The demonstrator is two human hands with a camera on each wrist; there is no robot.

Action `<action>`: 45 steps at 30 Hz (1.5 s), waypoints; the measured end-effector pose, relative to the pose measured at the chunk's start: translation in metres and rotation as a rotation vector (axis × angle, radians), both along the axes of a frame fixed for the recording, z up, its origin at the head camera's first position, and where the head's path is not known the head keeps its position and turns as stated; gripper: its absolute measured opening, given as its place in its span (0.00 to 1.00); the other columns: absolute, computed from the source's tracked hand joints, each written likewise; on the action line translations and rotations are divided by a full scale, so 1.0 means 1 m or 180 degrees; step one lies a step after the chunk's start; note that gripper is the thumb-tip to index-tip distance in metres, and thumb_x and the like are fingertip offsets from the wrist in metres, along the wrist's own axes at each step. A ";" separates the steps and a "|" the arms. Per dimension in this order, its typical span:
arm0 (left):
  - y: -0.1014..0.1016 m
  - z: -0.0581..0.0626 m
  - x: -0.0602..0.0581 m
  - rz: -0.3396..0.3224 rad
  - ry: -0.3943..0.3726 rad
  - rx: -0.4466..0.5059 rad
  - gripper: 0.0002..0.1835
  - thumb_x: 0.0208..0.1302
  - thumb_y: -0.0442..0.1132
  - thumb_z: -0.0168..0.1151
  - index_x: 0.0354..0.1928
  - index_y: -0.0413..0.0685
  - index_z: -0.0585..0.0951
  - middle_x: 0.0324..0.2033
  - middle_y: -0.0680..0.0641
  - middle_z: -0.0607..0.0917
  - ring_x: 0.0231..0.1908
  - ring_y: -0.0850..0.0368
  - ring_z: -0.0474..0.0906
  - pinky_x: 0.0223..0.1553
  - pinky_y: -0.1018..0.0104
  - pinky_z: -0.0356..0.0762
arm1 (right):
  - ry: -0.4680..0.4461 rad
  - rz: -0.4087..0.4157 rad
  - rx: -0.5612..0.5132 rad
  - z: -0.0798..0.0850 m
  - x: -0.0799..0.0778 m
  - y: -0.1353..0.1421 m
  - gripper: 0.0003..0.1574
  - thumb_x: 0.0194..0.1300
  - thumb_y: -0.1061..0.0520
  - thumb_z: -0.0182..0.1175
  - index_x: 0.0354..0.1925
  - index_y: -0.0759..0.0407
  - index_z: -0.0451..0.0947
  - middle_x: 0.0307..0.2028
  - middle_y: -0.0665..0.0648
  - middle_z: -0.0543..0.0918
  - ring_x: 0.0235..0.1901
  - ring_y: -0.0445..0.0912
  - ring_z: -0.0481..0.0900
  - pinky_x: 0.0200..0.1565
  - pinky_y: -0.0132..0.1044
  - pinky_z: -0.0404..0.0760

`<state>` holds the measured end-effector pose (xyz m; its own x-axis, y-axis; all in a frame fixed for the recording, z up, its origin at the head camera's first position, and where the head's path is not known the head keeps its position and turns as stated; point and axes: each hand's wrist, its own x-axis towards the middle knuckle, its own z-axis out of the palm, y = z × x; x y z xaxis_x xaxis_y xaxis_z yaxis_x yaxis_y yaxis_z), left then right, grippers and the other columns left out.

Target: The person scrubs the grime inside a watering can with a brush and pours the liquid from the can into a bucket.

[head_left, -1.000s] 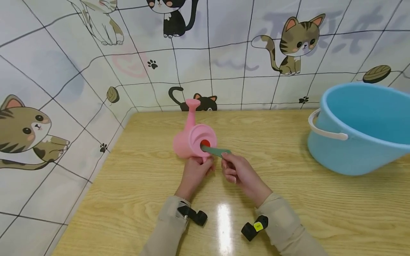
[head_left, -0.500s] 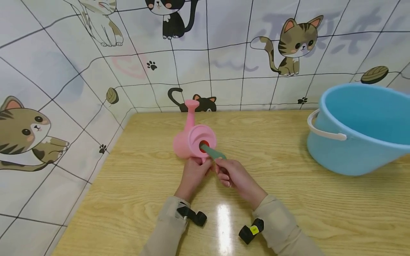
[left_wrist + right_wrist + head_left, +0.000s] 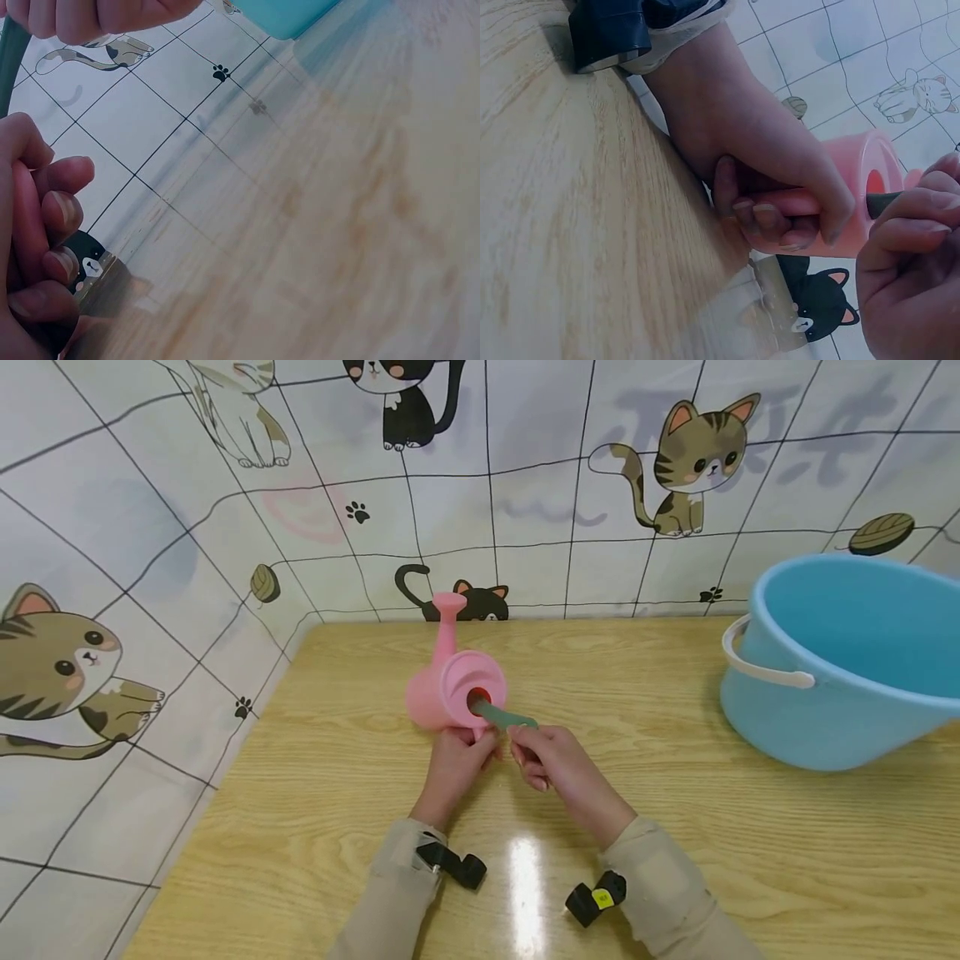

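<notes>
A pink watering can (image 3: 431, 697) stands on the wooden table, spout toward the wall, with a round opening facing me and red showing inside. My left hand (image 3: 459, 768) grips its handle low at the near side; the right wrist view shows the fingers curled round that pink handle (image 3: 787, 201). In my right hand (image 3: 562, 768), thumb and fingers pinch a long flat green handle (image 3: 510, 718) whose far end goes into the opening. That inserted end is hidden, so I cannot tell what tool it belongs to.
A large light-blue bucket (image 3: 825, 718) with a white handle (image 3: 768, 673) stands at the right of the table (image 3: 360, 877). A cat-patterned wall covering (image 3: 540, 518) closes off the back and left side. Each sleeve carries a black wrist camera (image 3: 596, 897).
My right hand shifts left toward the watering can, then partly back right, and the green handle swings with it inside the opening. My left hand and the can hardly move.
</notes>
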<state>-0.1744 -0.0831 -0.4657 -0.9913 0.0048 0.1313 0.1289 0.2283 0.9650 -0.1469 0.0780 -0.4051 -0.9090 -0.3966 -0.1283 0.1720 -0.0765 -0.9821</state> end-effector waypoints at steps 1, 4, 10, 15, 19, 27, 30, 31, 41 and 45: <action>0.000 0.001 0.000 -0.0004 -0.0004 0.0001 0.13 0.53 0.37 0.57 0.14 0.42 0.77 0.08 0.49 0.71 0.11 0.59 0.64 0.14 0.71 0.59 | 0.0038 -0.0040 0.0015 0.001 0.000 0.001 0.29 0.60 0.41 0.52 0.18 0.64 0.64 0.11 0.52 0.56 0.12 0.43 0.54 0.17 0.31 0.56; 0.000 -0.002 -0.001 0.0014 0.0028 0.0004 0.13 0.53 0.38 0.57 0.13 0.44 0.76 0.09 0.47 0.72 0.12 0.57 0.65 0.13 0.70 0.59 | 0.0123 -0.0176 0.0101 0.004 0.000 0.002 0.29 0.61 0.42 0.52 0.18 0.64 0.64 0.11 0.52 0.56 0.12 0.43 0.55 0.18 0.31 0.56; 0.000 -0.001 -0.001 0.0004 0.0101 0.0050 0.16 0.54 0.38 0.57 0.11 0.45 0.72 0.09 0.45 0.73 0.12 0.54 0.67 0.13 0.69 0.60 | 0.0230 -0.0464 0.0150 0.010 -0.003 0.007 0.27 0.64 0.47 0.50 0.17 0.65 0.64 0.10 0.52 0.56 0.11 0.43 0.55 0.18 0.30 0.56; 0.000 0.000 -0.001 -0.0018 0.0017 0.0140 0.17 0.54 0.37 0.58 0.10 0.43 0.70 0.10 0.41 0.73 0.13 0.53 0.69 0.15 0.70 0.61 | 0.0242 -0.0618 0.0246 0.006 -0.007 0.011 0.28 0.64 0.46 0.50 0.19 0.68 0.65 0.11 0.52 0.56 0.12 0.42 0.53 0.18 0.31 0.54; 0.000 0.001 -0.001 -0.0008 -0.0043 0.0195 0.17 0.55 0.34 0.57 0.10 0.41 0.69 0.12 0.38 0.73 0.13 0.55 0.68 0.16 0.70 0.61 | 0.0215 -0.0643 0.0520 -0.002 -0.010 0.012 0.30 0.64 0.44 0.49 0.22 0.71 0.67 0.11 0.51 0.57 0.12 0.42 0.53 0.18 0.31 0.54; 0.000 -0.001 0.000 0.0013 0.0042 0.0138 0.18 0.55 0.36 0.57 0.10 0.44 0.68 0.10 0.43 0.73 0.13 0.57 0.65 0.15 0.70 0.59 | 0.0283 -0.0444 0.0864 -0.011 -0.010 0.008 0.28 0.65 0.42 0.47 0.23 0.65 0.72 0.09 0.51 0.60 0.11 0.43 0.55 0.16 0.31 0.55; 0.000 -0.002 0.001 -0.0001 0.0091 0.0078 0.17 0.55 0.38 0.57 0.11 0.44 0.69 0.11 0.43 0.74 0.12 0.56 0.64 0.14 0.70 0.58 | 0.0276 -0.0310 0.0923 -0.010 -0.009 0.006 0.28 0.66 0.44 0.46 0.24 0.65 0.73 0.09 0.51 0.61 0.11 0.43 0.55 0.15 0.32 0.55; 0.000 -0.003 0.001 -0.0008 0.0097 0.0065 0.17 0.54 0.39 0.57 0.11 0.44 0.70 0.11 0.43 0.74 0.12 0.55 0.64 0.14 0.69 0.58 | 0.0272 -0.0283 0.0930 -0.009 -0.008 0.005 0.27 0.66 0.45 0.46 0.24 0.66 0.73 0.09 0.51 0.61 0.11 0.44 0.55 0.15 0.32 0.54; 0.001 0.010 0.006 -0.0102 -0.0050 0.0224 0.18 0.55 0.38 0.59 0.11 0.43 0.68 0.12 0.40 0.72 0.14 0.57 0.66 0.16 0.70 0.61 | 0.0306 -0.0205 0.1085 -0.010 -0.001 -0.004 0.29 0.64 0.42 0.47 0.23 0.65 0.75 0.08 0.50 0.62 0.10 0.42 0.56 0.14 0.31 0.53; 0.002 0.019 0.010 -0.0119 -0.0011 0.0205 0.16 0.55 0.35 0.57 0.12 0.40 0.69 0.13 0.38 0.72 0.13 0.56 0.65 0.16 0.69 0.61 | 0.0330 -0.0272 0.1080 -0.009 0.000 -0.003 0.31 0.62 0.38 0.48 0.24 0.65 0.76 0.09 0.52 0.62 0.11 0.44 0.55 0.14 0.32 0.53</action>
